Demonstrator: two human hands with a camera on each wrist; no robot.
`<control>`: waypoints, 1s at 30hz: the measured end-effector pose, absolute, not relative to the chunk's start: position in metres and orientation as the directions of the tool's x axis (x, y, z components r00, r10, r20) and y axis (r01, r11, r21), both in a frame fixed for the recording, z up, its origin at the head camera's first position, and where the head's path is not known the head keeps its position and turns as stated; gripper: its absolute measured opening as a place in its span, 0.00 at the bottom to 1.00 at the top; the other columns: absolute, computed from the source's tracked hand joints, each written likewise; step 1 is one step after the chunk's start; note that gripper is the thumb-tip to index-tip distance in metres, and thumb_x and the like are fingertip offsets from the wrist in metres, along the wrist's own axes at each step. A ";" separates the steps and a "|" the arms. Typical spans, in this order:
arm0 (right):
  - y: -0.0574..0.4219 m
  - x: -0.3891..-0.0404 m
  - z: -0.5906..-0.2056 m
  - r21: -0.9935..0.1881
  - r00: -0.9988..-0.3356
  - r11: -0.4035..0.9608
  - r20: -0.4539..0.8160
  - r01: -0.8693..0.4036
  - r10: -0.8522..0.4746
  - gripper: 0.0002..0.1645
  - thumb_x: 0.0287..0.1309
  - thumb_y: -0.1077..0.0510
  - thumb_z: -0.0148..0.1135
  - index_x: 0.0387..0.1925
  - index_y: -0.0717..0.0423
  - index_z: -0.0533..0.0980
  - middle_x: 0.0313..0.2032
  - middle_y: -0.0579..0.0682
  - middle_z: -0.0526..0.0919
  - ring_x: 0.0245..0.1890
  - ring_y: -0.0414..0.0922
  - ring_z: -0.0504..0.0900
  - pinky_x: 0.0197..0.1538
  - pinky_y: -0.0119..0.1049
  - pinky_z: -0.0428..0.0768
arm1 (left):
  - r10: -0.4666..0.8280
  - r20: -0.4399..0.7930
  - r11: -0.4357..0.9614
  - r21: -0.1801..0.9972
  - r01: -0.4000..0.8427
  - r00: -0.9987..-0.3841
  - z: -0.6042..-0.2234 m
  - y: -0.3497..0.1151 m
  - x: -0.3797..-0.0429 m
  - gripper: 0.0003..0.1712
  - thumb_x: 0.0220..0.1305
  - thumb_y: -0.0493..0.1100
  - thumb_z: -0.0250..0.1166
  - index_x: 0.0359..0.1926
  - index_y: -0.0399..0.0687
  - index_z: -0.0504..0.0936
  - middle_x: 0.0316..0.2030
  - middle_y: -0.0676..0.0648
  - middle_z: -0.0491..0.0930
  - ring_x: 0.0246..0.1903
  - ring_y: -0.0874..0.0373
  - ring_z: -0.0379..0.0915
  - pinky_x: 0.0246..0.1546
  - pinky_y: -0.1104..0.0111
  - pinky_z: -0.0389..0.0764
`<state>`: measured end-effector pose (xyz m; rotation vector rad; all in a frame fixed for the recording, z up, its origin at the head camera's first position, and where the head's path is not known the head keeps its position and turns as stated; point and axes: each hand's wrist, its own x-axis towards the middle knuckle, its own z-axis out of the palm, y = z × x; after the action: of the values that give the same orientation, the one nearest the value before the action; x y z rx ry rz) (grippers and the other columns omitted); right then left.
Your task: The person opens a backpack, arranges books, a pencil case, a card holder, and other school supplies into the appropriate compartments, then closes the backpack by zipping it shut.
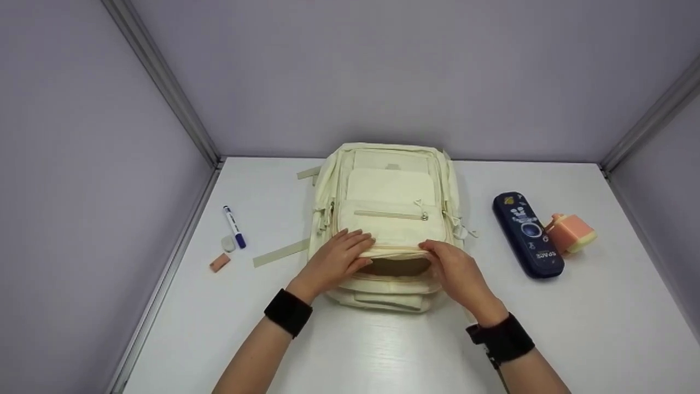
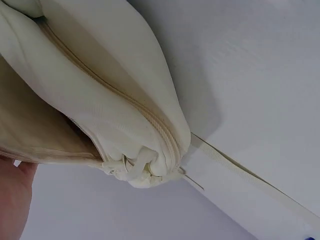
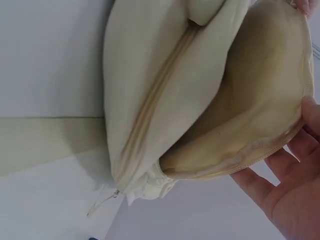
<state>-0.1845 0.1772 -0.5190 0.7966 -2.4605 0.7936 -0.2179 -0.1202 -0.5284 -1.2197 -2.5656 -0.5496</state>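
A cream backpack (image 1: 394,230) lies on the white table with a compartment gaping open toward the person. My left hand (image 1: 336,262) holds the upper edge of that opening, fingers flat over the front panel and thumb at the rim. On the other side, my right hand (image 1: 456,271) pinches the same edge, its thumb inside the rim and fingers against the outer face in the right wrist view. The beige lining (image 3: 260,95) shows there, with no item visible on the part in sight. The deeper inside of the compartment is hidden.
To the right lies a navy pencil case (image 1: 528,235) with space prints, touching an orange and yellow block-shaped object (image 1: 571,234). At left are a marker (image 1: 234,227), a small pale round item (image 1: 228,243) and an orange-brown block (image 1: 220,262). A strap (image 1: 281,253) trails leftward. Walls enclose the table.
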 end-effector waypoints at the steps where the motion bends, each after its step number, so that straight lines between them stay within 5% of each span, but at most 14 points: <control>1: 0.177 -0.186 -0.516 -0.387 -0.745 0.674 0.547 -0.629 -0.381 0.11 0.63 0.66 0.63 0.48 0.60 0.78 0.43 0.54 0.84 0.44 0.52 0.84 0.45 0.45 0.81 | 0.686 0.397 0.571 0.224 0.790 -0.609 -0.528 -0.121 -0.219 0.28 0.76 0.54 0.51 0.67 0.43 0.72 0.63 0.43 0.73 0.65 0.48 0.64 0.68 0.55 0.58; 10: 0.179 -0.201 -0.490 -0.396 -0.748 0.687 0.575 -0.609 -0.331 0.11 0.64 0.67 0.61 0.48 0.63 0.78 0.41 0.56 0.85 0.38 0.52 0.85 0.40 0.46 0.81 | 0.622 0.504 0.556 0.255 0.791 -0.599 -0.525 -0.129 -0.226 0.22 0.73 0.47 0.57 0.63 0.43 0.75 0.60 0.45 0.75 0.62 0.51 0.69 0.64 0.61 0.65; 16: 0.180 -0.207 -0.481 -0.412 -0.760 0.690 0.568 -0.595 -0.316 0.09 0.66 0.65 0.60 0.47 0.62 0.77 0.42 0.56 0.84 0.40 0.52 0.84 0.40 0.47 0.80 | 0.509 0.559 0.594 0.321 0.737 -0.654 -0.511 -0.122 -0.231 0.13 0.74 0.45 0.56 0.49 0.42 0.81 0.40 0.47 0.84 0.41 0.56 0.81 0.41 0.65 0.81; 21: 0.184 -0.209 -0.476 -0.443 -0.783 0.689 0.543 -0.574 -0.304 0.07 0.67 0.63 0.59 0.45 0.60 0.77 0.40 0.54 0.84 0.40 0.52 0.83 0.42 0.48 0.79 | 0.440 0.575 0.657 0.317 0.684 -0.689 -0.492 -0.112 -0.239 0.12 0.74 0.46 0.56 0.39 0.43 0.80 0.24 0.50 0.78 0.23 0.58 0.76 0.25 0.63 0.77; 30: 0.202 -0.209 -0.472 -0.521 -0.819 0.655 0.492 -0.548 -0.294 0.19 0.66 0.62 0.61 0.57 0.63 0.75 0.52 0.58 0.81 0.50 0.54 0.81 0.53 0.51 0.75 | 0.347 0.559 0.677 0.407 0.613 -0.753 -0.472 -0.106 -0.257 0.15 0.74 0.47 0.55 0.34 0.44 0.79 0.19 0.52 0.71 0.19 0.58 0.68 0.24 0.61 0.73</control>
<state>-0.2086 0.2020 -0.4719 0.6661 -2.5089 0.9621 -0.2566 -0.1065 -0.4721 -0.7458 -2.4504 -0.8201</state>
